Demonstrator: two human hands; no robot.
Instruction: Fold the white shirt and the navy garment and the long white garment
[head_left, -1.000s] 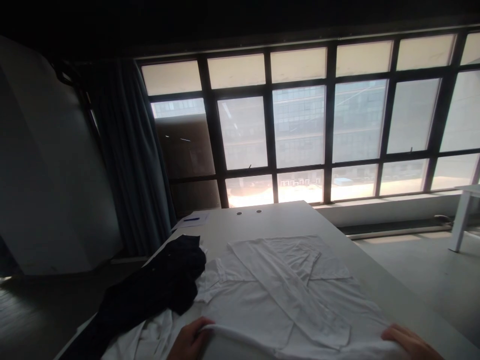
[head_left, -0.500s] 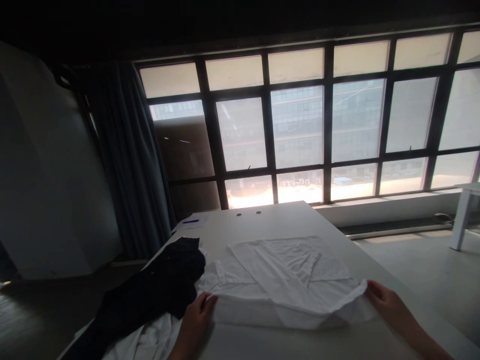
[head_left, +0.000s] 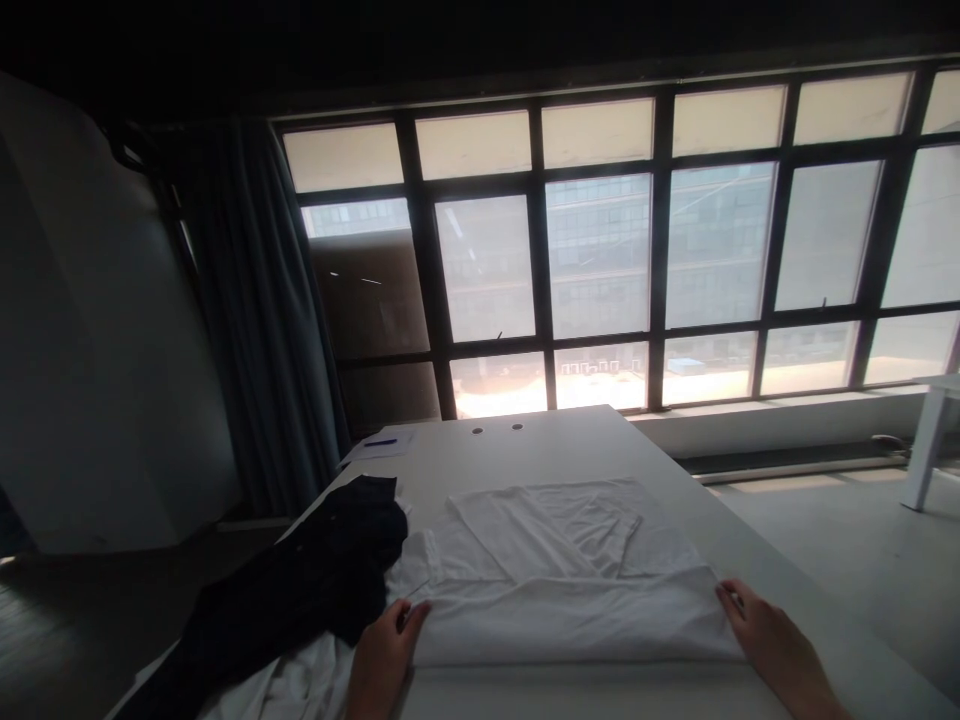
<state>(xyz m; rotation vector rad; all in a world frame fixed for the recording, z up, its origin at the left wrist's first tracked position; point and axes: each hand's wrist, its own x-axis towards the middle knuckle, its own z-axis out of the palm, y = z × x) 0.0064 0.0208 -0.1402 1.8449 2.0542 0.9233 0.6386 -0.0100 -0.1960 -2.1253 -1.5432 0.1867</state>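
Observation:
A white shirt [head_left: 562,570] lies on the white table [head_left: 570,440], its near part folded over towards the window. My left hand [head_left: 386,645] rests on the fold's left corner, fingers closed on the cloth edge. At the fold's right corner, my right hand [head_left: 765,640] lies on the cloth, fingers pointing at its edge. A dark garment [head_left: 300,590] is bunched to the left, touching the shirt's sleeve. More white cloth [head_left: 292,685] lies under it near my left hand.
A sheet of paper with a blue pen [head_left: 381,442] lies at the table's far left corner. A large window wall [head_left: 600,260] and a dark curtain [head_left: 255,320] stand behind. A white table leg [head_left: 926,440] shows at the far right on the floor.
Both hands lifted the shirt's near hem from the table's front edge and carried it forward, laying it over the shirt's middle. The fold now lies flat.

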